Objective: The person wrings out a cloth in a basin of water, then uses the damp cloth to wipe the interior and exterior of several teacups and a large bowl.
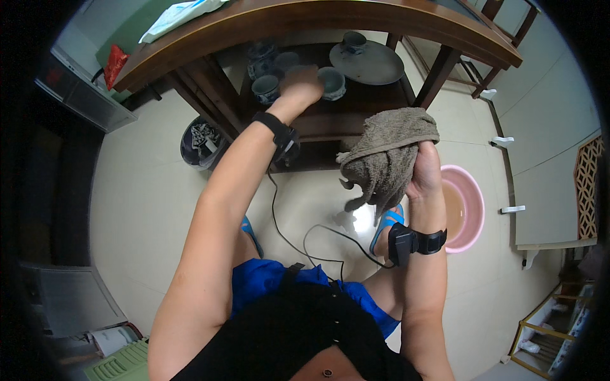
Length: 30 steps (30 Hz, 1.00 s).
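Observation:
My left hand (302, 86) reaches under the dark wooden table, among blue-and-grey cups on its lower shelf. Motion smears its fingers, so whether they grip a cup cannot be told. Touching or just right of it is a round cup (332, 84); another cup (266, 89) stands to its left, with a taller patterned pot (260, 60) behind. Bunched in my right hand (426, 170) is a damp-looking grey-brown towel (389, 152), its loose end hanging in front of the shelf. A round grey tray (375, 68) at the shelf's right bears a small dark cup (354, 42).
The table top (305, 22) overhangs the shelf. A pink basin (467, 209) of cloudy water stands on the floor at right, beside my right forearm. A dark bin (202, 143) sits left of the table. Black cables (292, 238) run between my feet.

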Motion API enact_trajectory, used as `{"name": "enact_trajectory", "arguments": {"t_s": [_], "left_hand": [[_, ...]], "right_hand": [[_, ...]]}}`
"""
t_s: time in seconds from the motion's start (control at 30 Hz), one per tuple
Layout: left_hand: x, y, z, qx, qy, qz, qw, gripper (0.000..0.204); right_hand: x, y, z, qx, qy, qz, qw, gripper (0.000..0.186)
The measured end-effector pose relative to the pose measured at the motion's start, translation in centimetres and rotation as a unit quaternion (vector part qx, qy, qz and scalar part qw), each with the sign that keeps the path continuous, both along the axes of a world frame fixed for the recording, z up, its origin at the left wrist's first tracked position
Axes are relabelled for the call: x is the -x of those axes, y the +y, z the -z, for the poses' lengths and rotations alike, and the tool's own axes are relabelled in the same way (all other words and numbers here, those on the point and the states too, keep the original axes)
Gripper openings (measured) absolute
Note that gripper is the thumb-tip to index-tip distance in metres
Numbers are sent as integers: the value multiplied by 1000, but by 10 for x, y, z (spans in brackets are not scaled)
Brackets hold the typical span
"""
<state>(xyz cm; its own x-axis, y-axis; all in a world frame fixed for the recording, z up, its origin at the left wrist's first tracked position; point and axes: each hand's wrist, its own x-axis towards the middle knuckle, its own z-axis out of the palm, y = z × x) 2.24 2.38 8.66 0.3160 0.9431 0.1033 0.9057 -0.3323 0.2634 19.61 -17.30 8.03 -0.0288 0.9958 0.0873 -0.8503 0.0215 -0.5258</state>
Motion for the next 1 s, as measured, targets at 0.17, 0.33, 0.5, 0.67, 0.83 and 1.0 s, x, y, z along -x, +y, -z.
{"name": "enact_trajectory", "arguments": {"t_s": [0.17,0.33,0.5,0.67,0.83,1.0], "left_hand": [[-14,43,-14,-22,45,-7,999,46],[-10,84,-6,-139,-58,-14,988,48],[1,115,1,-234,-19,60,970,53],[-1,127,7,-217,-4,69,974,56],[-18,125,6,-177,-6,-1,984,52],[-24,119,4,-178,51,32,982,55]], "right_hand": [[11,-5,-7,35,-37,28,998,35],[24,-5,-1,44,-31,3,999,35],[37,-7,-4,61,-56,4,997,31],[44,-14,-8,71,-87,18,994,27],[46,-12,-9,78,-120,24,989,26],[47,-14,-9,70,-131,14,989,27]]}}
